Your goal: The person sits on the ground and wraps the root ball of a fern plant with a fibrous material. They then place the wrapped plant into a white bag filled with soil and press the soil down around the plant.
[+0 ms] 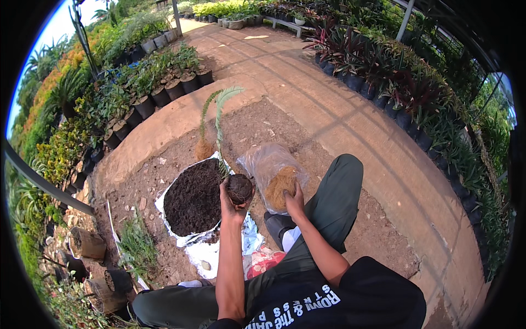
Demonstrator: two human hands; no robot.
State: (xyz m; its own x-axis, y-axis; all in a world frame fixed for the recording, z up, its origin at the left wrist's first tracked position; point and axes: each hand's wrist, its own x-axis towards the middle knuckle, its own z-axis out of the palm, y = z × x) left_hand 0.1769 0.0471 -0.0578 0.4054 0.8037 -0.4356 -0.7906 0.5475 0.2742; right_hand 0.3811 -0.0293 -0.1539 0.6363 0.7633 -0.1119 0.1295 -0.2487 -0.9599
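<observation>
My left hand [232, 208] is closed around the dark, round root ball [240, 189] of a young plant. One long green frond [220, 123] rises from beside the ball and arches to the right at its tip. At the right, my right hand [296, 202] grips a tan clump of coir fibre [278, 187] at the clear plastic bag [264, 158]. Whether the clump lies wholly inside the bag, I cannot tell. Left of my left hand sits an opened white sack [160, 203] full of dark soil [192, 197].
Behind the sack stands another frond plant, its base a fibre-wrapped ball [203, 149]. A red and white bag [264, 262] lies by my legs. Potted plants [164, 94] line the left, and dark potted plants [383, 82] curve along the right of the paved path [329, 109].
</observation>
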